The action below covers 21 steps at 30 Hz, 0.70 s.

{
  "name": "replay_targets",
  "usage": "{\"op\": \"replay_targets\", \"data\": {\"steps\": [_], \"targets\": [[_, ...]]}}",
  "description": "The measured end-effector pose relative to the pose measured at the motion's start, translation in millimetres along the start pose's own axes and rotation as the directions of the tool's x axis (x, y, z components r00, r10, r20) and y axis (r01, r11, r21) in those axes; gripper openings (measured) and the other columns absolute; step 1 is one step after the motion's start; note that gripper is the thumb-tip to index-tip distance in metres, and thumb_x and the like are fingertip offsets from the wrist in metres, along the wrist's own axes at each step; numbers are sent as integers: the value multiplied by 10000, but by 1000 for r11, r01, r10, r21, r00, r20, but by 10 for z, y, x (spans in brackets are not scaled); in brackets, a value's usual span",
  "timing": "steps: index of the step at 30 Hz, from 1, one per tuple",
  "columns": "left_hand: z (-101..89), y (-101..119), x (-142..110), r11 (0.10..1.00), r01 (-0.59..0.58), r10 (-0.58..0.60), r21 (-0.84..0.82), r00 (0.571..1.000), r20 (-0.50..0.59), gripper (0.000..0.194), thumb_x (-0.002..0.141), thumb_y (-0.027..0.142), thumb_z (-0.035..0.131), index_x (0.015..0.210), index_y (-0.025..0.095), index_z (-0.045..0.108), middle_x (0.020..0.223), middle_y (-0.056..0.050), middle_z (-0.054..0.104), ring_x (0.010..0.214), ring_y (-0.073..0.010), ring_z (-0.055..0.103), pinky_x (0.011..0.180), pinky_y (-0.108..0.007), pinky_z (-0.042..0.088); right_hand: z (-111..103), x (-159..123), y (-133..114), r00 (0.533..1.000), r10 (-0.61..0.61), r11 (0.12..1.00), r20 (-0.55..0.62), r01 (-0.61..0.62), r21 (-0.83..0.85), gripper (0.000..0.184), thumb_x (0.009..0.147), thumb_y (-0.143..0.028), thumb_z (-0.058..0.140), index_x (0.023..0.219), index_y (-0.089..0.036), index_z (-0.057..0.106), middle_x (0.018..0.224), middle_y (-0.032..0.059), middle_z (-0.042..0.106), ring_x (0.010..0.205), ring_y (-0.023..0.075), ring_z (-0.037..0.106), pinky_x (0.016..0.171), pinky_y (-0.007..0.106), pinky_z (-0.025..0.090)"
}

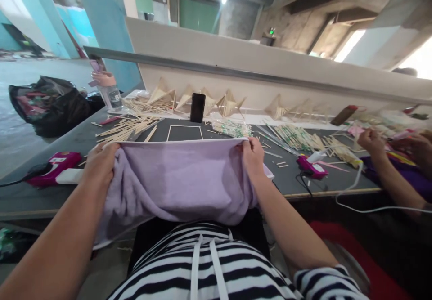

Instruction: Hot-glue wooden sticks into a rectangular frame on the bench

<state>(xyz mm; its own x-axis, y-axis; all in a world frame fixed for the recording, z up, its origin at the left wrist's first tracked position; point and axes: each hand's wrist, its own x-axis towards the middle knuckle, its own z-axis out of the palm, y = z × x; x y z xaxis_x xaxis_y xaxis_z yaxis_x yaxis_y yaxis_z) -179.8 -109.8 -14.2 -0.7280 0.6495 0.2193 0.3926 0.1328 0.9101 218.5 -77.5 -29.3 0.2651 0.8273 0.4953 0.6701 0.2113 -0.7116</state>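
Note:
A lilac cloth is stretched between my two hands, its top edge pulled taut over the front of the dark table. My left hand is closed on the cloth's upper left corner, and my right hand grips the upper right corner. Below, the cloth sags in folds toward my lap. Beyond its top edge lies a square frame of thin sticks, partly covered by the cloth. To the left of my left hand sits a magenta device with a white part reaching under my wrist.
Loose wooden sticks and bundles of sticks lie across the table. A black phone stands upright before several fan-shaped stick models. A bottle stands back left. Another magenta device and a co-worker's hands are at right.

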Motion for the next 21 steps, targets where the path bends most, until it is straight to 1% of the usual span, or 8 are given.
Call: {"op": "replay_targets", "data": {"steps": [3,6,9,12,15,16,18,21], "targets": [[1,36,109,975,-93,86,201,995,46,348,738,363,470,984,170,624,688,27,585,603,-111,474,553,-193,402,181,6,51,992,1,974,127,28,-225,313,912,-254,284,1005,-141,561,954,110,657,891,199,610,810,292,449],[-3,44,167,743,-297,195,599,953,231,360,776,449,432,944,184,609,836,-17,621,780,-161,514,708,-236,420,276,-85,122,977,-2,947,214,70,-313,224,863,-178,385,918,-155,601,961,109,659,965,206,592,869,283,413],[-18,71,162,537,-408,69,738,894,443,452,787,513,416,1041,179,583,1091,-84,596,995,-207,518,835,-283,418,301,-165,146,962,7,907,272,108,-406,216,880,-196,402,952,-175,604,1013,102,642,963,208,593,846,288,413],[-87,211,87,404,-430,-54,808,870,490,579,744,577,477,1115,143,576,1308,-173,450,1122,-310,481,895,-410,416,303,-181,132,953,34,862,300,124,-492,240,915,-252,381,1016,-179,586,1057,109,620,933,218,605,808,308,424],[-71,447,-134,363,-436,160,824,900,406,589,789,561,441,1153,114,558,1390,-208,331,1167,-401,436,898,-526,400,311,-162,106,941,59,820,333,144,-553,252,925,-246,365,1062,-178,566,1097,110,601,945,216,609,799,308,430],[-3,518,-255,371,-477,269,797,877,399,564,810,527,436,1170,107,546,1383,-207,337,1175,-399,431,907,-523,401,311,-158,94,936,64,808,345,154,-568,258,924,-236,363,1085,-179,556,1117,111,593,952,215,609,797,306,433],[255,607,-568,389,-647,402,656,760,511,497,816,445,485,1188,120,537,1335,-192,403,1168,-355,457,935,-478,405,294,-166,66,927,70,787,368,175,-592,278,919,-221,363,1137,-181,530,1151,115,578,959,215,611,793,306,440],[851,598,-1094,438,-877,440,200,403,803,384,855,351,467,1186,173,549,1318,-127,474,1203,-249,465,1006,-373,381,201,-209,21,918,76,759,389,199,-620,301,916,-220,358,1174,-177,505,1141,126,583,956,225,617,785,314,449]]}}
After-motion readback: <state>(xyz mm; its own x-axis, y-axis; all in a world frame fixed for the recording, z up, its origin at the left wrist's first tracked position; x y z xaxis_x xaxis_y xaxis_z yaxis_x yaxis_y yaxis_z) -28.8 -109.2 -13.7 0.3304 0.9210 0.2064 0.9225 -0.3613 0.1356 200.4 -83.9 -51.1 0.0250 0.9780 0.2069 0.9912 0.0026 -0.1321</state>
